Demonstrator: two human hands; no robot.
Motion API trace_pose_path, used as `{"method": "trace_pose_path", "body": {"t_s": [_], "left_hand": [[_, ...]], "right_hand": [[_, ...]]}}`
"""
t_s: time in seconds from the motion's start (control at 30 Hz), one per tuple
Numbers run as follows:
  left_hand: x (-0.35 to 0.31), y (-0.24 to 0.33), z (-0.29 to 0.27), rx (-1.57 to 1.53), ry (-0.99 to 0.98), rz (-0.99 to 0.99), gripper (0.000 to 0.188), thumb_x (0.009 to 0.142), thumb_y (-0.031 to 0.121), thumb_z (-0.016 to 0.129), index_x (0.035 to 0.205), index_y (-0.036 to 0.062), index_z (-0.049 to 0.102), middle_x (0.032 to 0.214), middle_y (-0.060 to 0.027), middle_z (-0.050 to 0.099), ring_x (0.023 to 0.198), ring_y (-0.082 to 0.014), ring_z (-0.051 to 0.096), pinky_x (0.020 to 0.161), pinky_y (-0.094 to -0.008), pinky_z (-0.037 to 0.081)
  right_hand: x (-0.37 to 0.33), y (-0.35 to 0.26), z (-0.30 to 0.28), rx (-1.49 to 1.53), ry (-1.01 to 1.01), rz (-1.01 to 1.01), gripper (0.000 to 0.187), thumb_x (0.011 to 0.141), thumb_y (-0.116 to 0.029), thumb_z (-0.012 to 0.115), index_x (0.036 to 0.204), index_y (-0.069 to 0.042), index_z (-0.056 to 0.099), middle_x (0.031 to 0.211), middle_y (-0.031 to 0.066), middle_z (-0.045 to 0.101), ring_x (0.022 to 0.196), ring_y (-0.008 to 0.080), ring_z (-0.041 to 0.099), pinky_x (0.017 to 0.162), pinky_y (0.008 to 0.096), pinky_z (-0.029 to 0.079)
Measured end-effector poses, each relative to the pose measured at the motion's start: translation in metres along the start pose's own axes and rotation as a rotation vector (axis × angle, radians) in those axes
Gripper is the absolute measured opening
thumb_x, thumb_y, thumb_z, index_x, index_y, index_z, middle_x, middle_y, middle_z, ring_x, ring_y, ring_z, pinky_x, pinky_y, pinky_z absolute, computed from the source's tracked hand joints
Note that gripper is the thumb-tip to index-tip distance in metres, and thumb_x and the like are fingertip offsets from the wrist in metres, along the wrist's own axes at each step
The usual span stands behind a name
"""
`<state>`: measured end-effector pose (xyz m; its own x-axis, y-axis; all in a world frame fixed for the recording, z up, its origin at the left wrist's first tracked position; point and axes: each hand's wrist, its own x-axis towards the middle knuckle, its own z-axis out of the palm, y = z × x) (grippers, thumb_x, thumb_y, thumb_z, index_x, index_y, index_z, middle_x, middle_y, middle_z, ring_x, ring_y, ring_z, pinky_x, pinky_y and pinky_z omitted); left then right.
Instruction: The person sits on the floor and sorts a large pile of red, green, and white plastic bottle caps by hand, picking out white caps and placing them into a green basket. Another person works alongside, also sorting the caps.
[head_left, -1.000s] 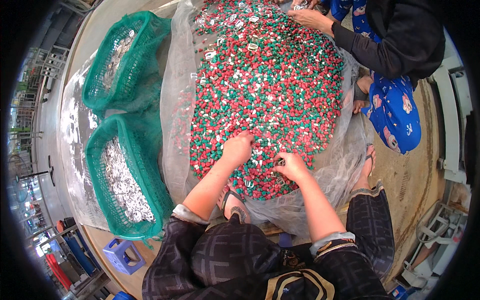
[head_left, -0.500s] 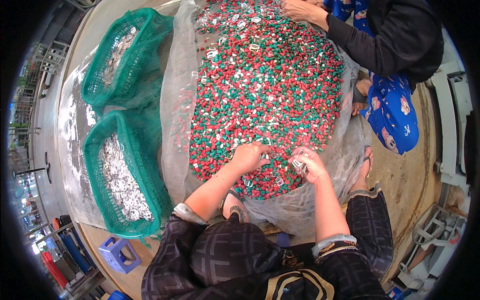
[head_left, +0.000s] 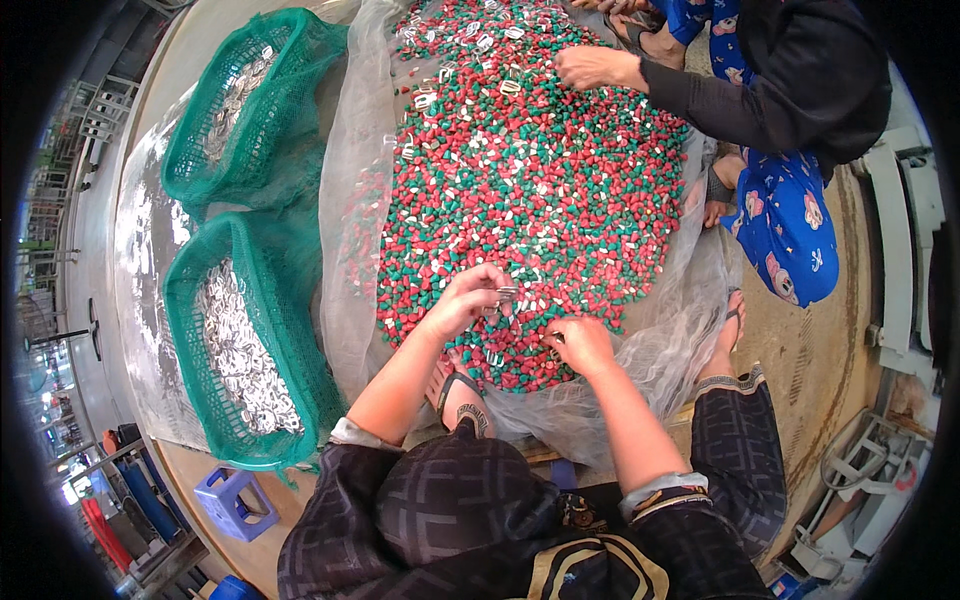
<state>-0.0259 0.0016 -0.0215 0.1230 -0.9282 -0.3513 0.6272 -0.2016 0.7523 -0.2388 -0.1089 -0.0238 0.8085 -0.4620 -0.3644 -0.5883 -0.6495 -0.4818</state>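
Note:
A wide heap of small red, green and white pieces point(head_left: 520, 210) lies on a whitish mesh sheet point(head_left: 352, 200). Over its near part my left hand point(head_left: 470, 301) is raised, fingers closed on several silver metal buckles point(head_left: 507, 295). Just to the right, my right hand point(head_left: 583, 345) dips to the heap with its fingers drawn together; whatever is between them is hidden. A loose buckle point(head_left: 494, 358) lies among the pieces below my left hand. More pale buckles point(head_left: 510, 87) are scattered over the far part of the heap.
Two green net-lined baskets stand at the left: the near basket point(head_left: 188, 345) holds many silver buckles, the far basket point(head_left: 180, 150) fewer. At the far right, a co-worker's hand point(head_left: 590, 68) reaches over the heap. A small purple stool point(head_left: 235, 503) stands at the lower left.
My left hand has lifted slightly left with buckles showing at its fingertips. My right hand has moved left and down, its buckles no longer visible. The co-worker's hand has come nearer over the heap.

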Motion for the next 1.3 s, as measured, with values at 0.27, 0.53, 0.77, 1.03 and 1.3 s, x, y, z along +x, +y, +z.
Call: {"method": "trace_pose_path", "body": {"t_s": [0.27, 0.53, 0.77, 1.03, 1.3], "left_hand": [[-0.049, -0.036, 0.011, 0.145, -0.039, -0.082, 0.021, 0.079, -0.002, 0.066, 0.076, 0.0072, 0.047, 0.073, 0.0003, 0.055, 0.065, -0.0058, 0.054, 0.054, -0.0203, 0.044], [-0.067, -0.041, 0.023, 1.557, 0.032, 0.303, 0.025, 0.07, 0.018, 0.073, 0.092, 0.0145, 0.062, 0.073, -0.0042, 0.057, 0.065, -0.02, 0.06, 0.059, -0.0341, 0.049], [-0.05, -0.037, 0.014, 1.055, 0.207, 0.16, 0.018, 0.076, 0.02, 0.07, 0.084, 0.0075, 0.06, 0.085, -0.0076, 0.059, 0.07, -0.0237, 0.06, 0.061, -0.0354, 0.048], [-0.024, -0.038, 0.027, 1.409, 0.229, 0.302, 0.035, 0.071, 0.023, 0.075, 0.097, 0.0086, 0.057, 0.085, -0.0066, 0.061, 0.071, -0.0254, 0.062, 0.06, -0.0364, 0.05], [-0.042, -0.036, -0.005, 0.74, 0.345, 0.11, 0.024, 0.072, 0.014, 0.078, 0.068, 0.0034, 0.056, 0.061, 0.0061, 0.049, 0.057, -0.0031, 0.042, 0.051, -0.0219, 0.037]], "right_hand": [[0.0, 0.025, -0.031, 1.365, -0.215, 0.323, 0.012, 0.079, -0.014, 0.066, 0.086, -0.005, 0.061, 0.086, 0.0138, 0.066, 0.066, 0.0183, 0.064, 0.051, 0.0271, 0.05], [-0.013, 0.027, -0.032, 1.518, -0.428, 0.344, 0.014, 0.081, -0.012, 0.062, 0.092, -0.004, 0.057, 0.083, 0.0143, 0.064, 0.061, 0.0185, 0.062, 0.051, 0.0265, 0.049], [-0.009, 0.024, -0.002, 0.482, -0.351, 0.156, 0.017, 0.075, -0.02, 0.07, 0.091, -0.016, 0.069, 0.078, 0.0042, 0.068, 0.066, 0.0194, 0.063, 0.059, 0.0316, 0.049], [-0.012, 0.0, -0.011, -0.025, -0.269, 0.068, 0.019, 0.07, -0.024, 0.072, 0.089, -0.021, 0.068, 0.082, 0.0074, 0.067, 0.079, 0.0269, 0.063, 0.071, 0.0385, 0.049], [-0.005, 0.021, -0.005, 1.114, -0.271, 0.3, 0.018, 0.077, -0.015, 0.072, 0.085, -0.004, 0.061, 0.07, 0.0014, 0.059, 0.059, 0.0121, 0.058, 0.05, 0.0264, 0.044]]}}
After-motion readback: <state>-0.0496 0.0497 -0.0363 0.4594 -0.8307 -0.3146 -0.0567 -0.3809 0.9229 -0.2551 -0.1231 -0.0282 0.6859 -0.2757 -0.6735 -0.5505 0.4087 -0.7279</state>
